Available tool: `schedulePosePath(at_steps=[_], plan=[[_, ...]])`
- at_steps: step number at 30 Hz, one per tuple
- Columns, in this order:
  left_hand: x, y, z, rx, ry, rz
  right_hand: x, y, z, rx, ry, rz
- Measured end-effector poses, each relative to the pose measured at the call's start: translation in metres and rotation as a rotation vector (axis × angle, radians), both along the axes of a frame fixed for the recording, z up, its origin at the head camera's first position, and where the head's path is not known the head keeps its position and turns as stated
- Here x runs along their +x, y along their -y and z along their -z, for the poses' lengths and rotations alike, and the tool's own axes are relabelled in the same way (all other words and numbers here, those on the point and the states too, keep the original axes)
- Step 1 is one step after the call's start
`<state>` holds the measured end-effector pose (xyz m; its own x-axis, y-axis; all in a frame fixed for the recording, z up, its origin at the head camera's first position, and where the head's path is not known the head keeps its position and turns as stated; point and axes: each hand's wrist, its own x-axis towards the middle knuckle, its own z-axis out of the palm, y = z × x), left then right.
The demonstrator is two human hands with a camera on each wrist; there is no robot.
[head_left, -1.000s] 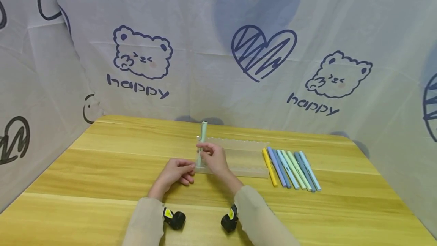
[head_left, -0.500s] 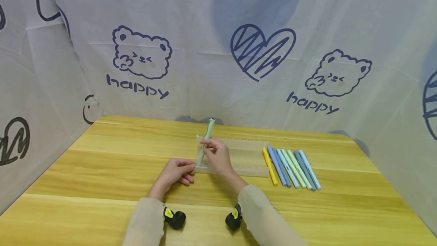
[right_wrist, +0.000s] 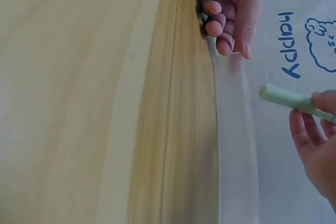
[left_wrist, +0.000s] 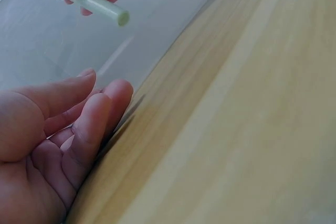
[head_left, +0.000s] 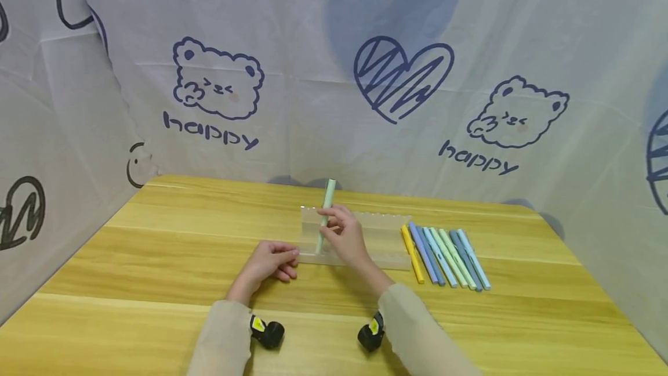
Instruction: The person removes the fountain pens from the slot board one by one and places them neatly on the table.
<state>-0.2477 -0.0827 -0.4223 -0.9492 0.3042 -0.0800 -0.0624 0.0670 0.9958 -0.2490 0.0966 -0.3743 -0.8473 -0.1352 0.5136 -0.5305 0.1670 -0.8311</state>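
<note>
My right hand [head_left: 344, 235] pinches a light green pen [head_left: 329, 193] between thumb and fingers and holds it nearly upright, leaning slightly right. The pen overlaps the left part of a clear, frosted pen stand [head_left: 383, 237] with a notched back edge. In the right wrist view the lower end of the green pen [right_wrist: 283, 96] shows apart from the stand's front strip [right_wrist: 236, 145]. My left hand [head_left: 270, 261] pinches the stand's front left corner between thumb and fingers. Seen from the left wrist, the left hand [left_wrist: 63, 129] has its fingertips at the stand's edge.
Right of the stand, several pens lie side by side on the wooden table [head_left: 156, 271]: a yellow pen [head_left: 412, 254], a purple pen [head_left: 423, 253], then blue and green ones, ending in a light blue pen [head_left: 474, 260]. A printed cloth [head_left: 308, 149] hangs behind the table.
My right hand has moved right along the stand with the green pen, away from its left end. The pen tilted right and now stands straighter. My left hand stays at the corner.
</note>
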Motion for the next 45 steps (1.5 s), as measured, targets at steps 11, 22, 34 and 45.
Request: schedulePosePath(at_steps=[11,22,34,45], plan=[[0.001,0.001,0.000,0.025,-0.007,0.017,-0.002,-0.022,0.008,-0.062,0.046,-0.020],[0.001,0.001,0.000,0.028,-0.008,0.010,0.001,-0.047,0.011,-0.043,0.045,-0.069],[0.000,0.000,0.001,0.026,0.003,-0.003,0.011,-0.073,0.007,-0.008,0.096,-0.065],[-0.002,0.000,0.003,0.024,-0.002,0.015,0.017,-0.099,0.014,0.032,0.027,-0.070]])
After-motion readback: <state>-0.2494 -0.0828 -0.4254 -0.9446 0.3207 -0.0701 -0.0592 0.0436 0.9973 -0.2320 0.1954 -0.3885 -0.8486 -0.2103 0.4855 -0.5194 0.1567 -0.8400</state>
